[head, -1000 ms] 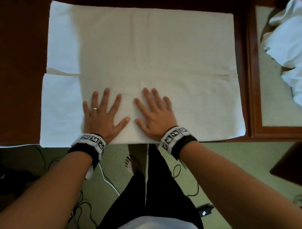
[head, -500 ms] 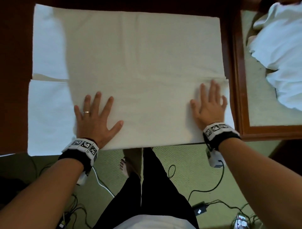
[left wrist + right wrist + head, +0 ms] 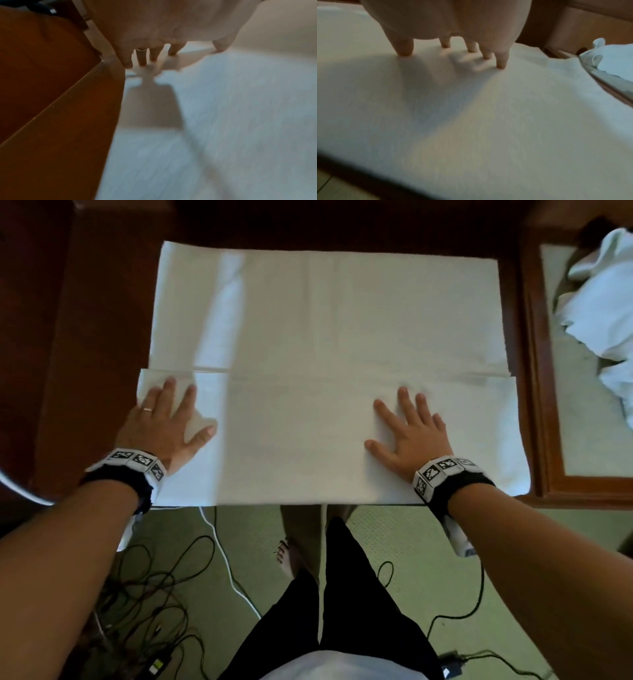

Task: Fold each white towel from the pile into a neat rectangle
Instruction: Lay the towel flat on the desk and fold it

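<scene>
We've got both palms flat, fingers spread, on the folded white towel (image 3: 308, 422): left hand (image 3: 161, 422) near its left edge, right hand (image 3: 409, 436) toward the right.

White towel (image 3: 325, 337) – reddish-brown wood table (image 3: 102, 320) – black-and-white checker-patterned wristbands (image 3: 442, 470)

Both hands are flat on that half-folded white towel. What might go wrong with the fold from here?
Three risks, as I judge them:
1. The folded flap's edge already sits a little off the layer beneath at both ends, so the next fold may come out crooked.
2. The left hand presses near the towel's left end, where cloth bunches under the fingers; that may set a wrinkle.
3. The near edge lies at the table's rim; a push from the right hand might drag it over.
</scene>
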### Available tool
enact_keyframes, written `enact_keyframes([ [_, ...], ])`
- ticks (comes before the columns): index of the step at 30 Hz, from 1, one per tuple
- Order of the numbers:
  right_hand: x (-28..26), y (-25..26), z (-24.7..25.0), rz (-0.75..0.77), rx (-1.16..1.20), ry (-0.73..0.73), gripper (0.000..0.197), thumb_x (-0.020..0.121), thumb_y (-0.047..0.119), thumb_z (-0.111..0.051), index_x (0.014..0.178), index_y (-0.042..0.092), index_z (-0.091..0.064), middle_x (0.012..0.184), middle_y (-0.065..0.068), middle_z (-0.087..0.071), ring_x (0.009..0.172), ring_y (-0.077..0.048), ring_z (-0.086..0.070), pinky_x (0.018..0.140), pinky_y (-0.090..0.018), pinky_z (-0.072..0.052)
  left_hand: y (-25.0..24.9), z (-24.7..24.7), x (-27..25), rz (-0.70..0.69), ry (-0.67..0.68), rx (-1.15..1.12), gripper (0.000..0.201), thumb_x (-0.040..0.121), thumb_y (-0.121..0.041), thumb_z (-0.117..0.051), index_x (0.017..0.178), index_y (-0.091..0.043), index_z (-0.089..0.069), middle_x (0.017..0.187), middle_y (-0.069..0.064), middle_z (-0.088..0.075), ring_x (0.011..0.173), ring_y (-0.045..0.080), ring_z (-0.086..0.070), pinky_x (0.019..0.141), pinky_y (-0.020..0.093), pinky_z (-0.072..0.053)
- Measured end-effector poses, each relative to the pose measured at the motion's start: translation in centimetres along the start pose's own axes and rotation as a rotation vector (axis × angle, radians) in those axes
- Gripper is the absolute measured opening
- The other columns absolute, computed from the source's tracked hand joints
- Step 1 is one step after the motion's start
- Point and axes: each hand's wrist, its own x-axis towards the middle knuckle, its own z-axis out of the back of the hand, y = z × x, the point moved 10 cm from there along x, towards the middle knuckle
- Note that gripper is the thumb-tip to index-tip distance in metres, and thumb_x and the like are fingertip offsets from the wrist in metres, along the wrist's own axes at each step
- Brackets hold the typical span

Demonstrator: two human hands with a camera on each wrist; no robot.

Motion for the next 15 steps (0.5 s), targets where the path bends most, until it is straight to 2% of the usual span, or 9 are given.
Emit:
enact_keyframes([
  [3, 0.5, 0.0, 1.4, -0.022, 0.045, 0.075, 0.074, 0.092, 0.061, -0.047, 0.155, 0.041, -0.015, 0.167, -0.002, 0.001, 0.152, -0.032, -0.004, 0.119, -0.053, -0.021, -0.6, 2.9, -0.2, 0.076, -0.013, -0.072, 0.082, 0.093, -0.073, -0.025, 0.157, -0.021, -0.018, 0.164, 0.011, -0.020, 0.144, 0.038, -0.031, 0.111, 0.052, -0.035],
  [5, 1.3, -0.1, 3.0, -0.037, 0.135, 0.087, 0.068, 0.094, 0.050, -0.053, 0.154, 0.032, -0.028, 0.165, -0.004, -0.015, 0.150, -0.031, -0.018, 0.120, -0.045, -0.023, -1.4, 5.1, 0.1, 0.115, -0.008, -0.154, 0.073, 0.095, -0.068, -0.035, 0.151, -0.021, -0.034, 0.154, 0.009, -0.040, 0.135, 0.037, -0.044, 0.104, 0.052, -0.042],
  [8, 2.4, -0.9, 6.5, -0.075, 0.226, 0.010, 0.059, 0.094, 0.039, -0.057, 0.147, 0.019, -0.043, 0.153, -0.008, -0.041, 0.138, -0.027, -0.041, 0.113, -0.039, -0.035, -3.3, 8.5, 1.5, 0.079, 0.004, -0.262, 0.061, 0.095, -0.063, -0.046, 0.144, -0.026, -0.046, 0.141, 0.003, -0.057, 0.129, 0.030, -0.053, 0.103, 0.047, -0.045],
  [11, 4.0, -2.2, 9.6, -0.102, 0.210, -0.039, 0.049, 0.095, 0.034, -0.056, 0.141, 0.016, -0.051, 0.141, -0.010, -0.053, 0.130, -0.029, -0.050, 0.106, -0.040, -0.043, -5.0, 12.3, 3.7, 0.019, -0.026, -0.361, 0.049, 0.094, -0.060, -0.054, 0.132, -0.028, -0.057, 0.124, -0.001, -0.067, 0.117, 0.027, -0.059, 0.102, 0.047, -0.047],
  [15, 8.3, -4.5, 13.7, -0.103, 0.178, -0.080, 0.044, 0.097, 0.030, -0.053, 0.139, 0.017, -0.052, 0.138, -0.008, -0.056, 0.126, -0.027, -0.052, 0.103, -0.039, -0.044, -6.2, 16.8, 7.7, 0.001, -0.056, -0.398, 0.041, 0.095, -0.054, -0.055, 0.124, -0.026, -0.062, 0.111, -0.002, -0.067, 0.110, 0.027, -0.061, 0.099, 0.047, -0.049],
])
